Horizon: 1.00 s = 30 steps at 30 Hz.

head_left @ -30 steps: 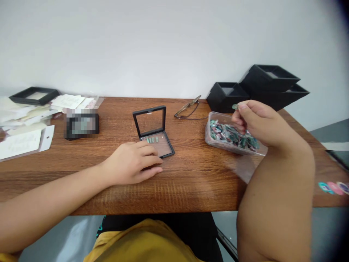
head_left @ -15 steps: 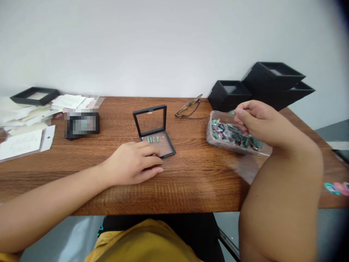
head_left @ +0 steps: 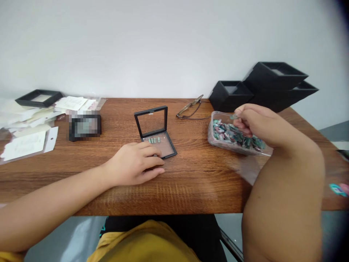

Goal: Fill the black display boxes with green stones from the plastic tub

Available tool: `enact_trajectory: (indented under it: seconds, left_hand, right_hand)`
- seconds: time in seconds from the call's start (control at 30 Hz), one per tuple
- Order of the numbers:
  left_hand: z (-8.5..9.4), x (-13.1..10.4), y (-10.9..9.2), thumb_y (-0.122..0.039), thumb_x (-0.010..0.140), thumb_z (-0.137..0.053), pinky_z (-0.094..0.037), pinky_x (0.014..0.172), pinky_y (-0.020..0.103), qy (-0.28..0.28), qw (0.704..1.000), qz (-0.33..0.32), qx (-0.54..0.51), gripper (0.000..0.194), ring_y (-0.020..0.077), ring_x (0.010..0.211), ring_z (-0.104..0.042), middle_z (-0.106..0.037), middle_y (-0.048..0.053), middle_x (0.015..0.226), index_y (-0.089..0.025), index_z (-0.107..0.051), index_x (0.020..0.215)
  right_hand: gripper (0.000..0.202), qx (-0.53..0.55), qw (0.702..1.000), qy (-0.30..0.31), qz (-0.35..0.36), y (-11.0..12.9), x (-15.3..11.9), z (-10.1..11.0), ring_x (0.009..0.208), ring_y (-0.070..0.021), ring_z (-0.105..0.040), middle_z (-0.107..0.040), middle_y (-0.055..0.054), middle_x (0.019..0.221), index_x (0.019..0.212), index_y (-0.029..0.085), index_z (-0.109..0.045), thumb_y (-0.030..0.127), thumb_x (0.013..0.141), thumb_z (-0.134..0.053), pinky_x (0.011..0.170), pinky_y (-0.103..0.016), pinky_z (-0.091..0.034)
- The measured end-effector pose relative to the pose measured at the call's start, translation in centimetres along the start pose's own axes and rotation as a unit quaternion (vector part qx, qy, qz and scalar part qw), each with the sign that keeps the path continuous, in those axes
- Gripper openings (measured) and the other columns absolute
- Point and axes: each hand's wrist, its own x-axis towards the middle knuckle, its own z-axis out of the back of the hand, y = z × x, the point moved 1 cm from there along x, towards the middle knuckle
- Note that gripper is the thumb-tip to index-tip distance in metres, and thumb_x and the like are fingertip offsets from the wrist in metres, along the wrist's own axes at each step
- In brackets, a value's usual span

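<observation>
My left hand [head_left: 136, 163] lies at the open black case [head_left: 170, 143], between the front and back edges of the table [head_left: 196, 193]. My right hand [head_left: 257, 118] pinches a small green piece [head_left: 233, 116] over the clear tub [head_left: 218, 144], near black boxes [head_left: 272, 82] at the back edge.

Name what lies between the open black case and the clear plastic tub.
In the head view, eyeglasses lie toward the back between case and tub; toward the front, the tabletop is bare.

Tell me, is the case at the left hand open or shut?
Open: its lid stands up behind the base, where green pieces lie.
</observation>
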Motion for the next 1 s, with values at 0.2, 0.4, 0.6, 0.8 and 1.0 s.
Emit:
enact_trajectory:
  seconds: [0.2,0.4,0.6,0.8,1.0]
  left_hand:
    - [0.0,0.0,0.0,-0.041,0.099,-0.055,-0.059,0.083,0.034,0.001,1.0,0.001,0.001,0.024,0.0189,0.097,-0.069,-0.074,0.0,0.109,-0.024,-0.072,0.101]
    - [-0.1,0.2,0.1,-0.041,0.099,-0.055,-0.058,0.084,0.033,-0.001,1.0,0.001,0.0,0.025,0.0186,0.097,-0.069,-0.074,0.0,0.109,-0.023,-0.073,0.101]
    - [0.0,0.1,0.1,-0.04,0.099,-0.055,-0.058,0.084,0.033,-0.001,1.0,0.002,-0.002,0.025,0.0182,0.098,-0.069,-0.074,0.001,0.109,-0.023,-0.073,0.101]
    - [-0.1,0.0,0.1,-0.04,0.099,-0.055,-0.057,0.086,0.032,-0.001,1.0,0.005,-0.003,0.024,0.0178,0.098,-0.069,-0.074,0.0,0.109,-0.023,-0.073,0.101]
    - [-0.2,0.1,0.2,-0.041,0.099,-0.055,-0.058,0.084,0.033,0.001,1.0,0.004,-0.004,0.024,0.0182,0.097,-0.069,-0.074,0.0,0.109,-0.023,-0.073,0.1]
  right_hand:
    - [0.023,-0.042,0.999,0.019,-0.011,1.1,-0.1,0.5,0.058,-0.0144,-0.038,-0.045,-0.001,0.058,0.056,0.02,-0.042,0.02,0.079,-0.042,0.057,-0.034,-0.029]
    - [0.018,-0.039,0.996,-0.056,-0.049,0.8,-0.2,0.3,0.06,-0.0137,-0.043,-0.052,0.0,0.065,0.064,0.021,-0.049,0.025,0.08,-0.044,0.058,-0.031,-0.033]
    - [0.025,-0.045,0.993,-0.083,-0.076,-0.4,-0.2,0.6,0.065,-0.0161,-0.053,-0.063,-0.001,0.073,0.094,0.023,-0.071,0.034,0.074,-0.064,0.059,-0.03,-0.037]
    - [0.038,-0.071,0.992,0.069,-0.077,-0.9,0.0,0.2,0.071,-0.0182,-0.056,-0.074,-0.003,0.085,0.096,0.024,-0.078,0.051,0.069,-0.073,0.06,-0.031,-0.038]
    - [0.024,-0.099,0.987,0.077,-0.099,-0.6,-0.1,0.4,0.074,-0.0187,-0.06,-0.077,-0.001,0.085,0.087,0.025,-0.079,0.042,0.071,-0.072,0.068,-0.032,-0.042]
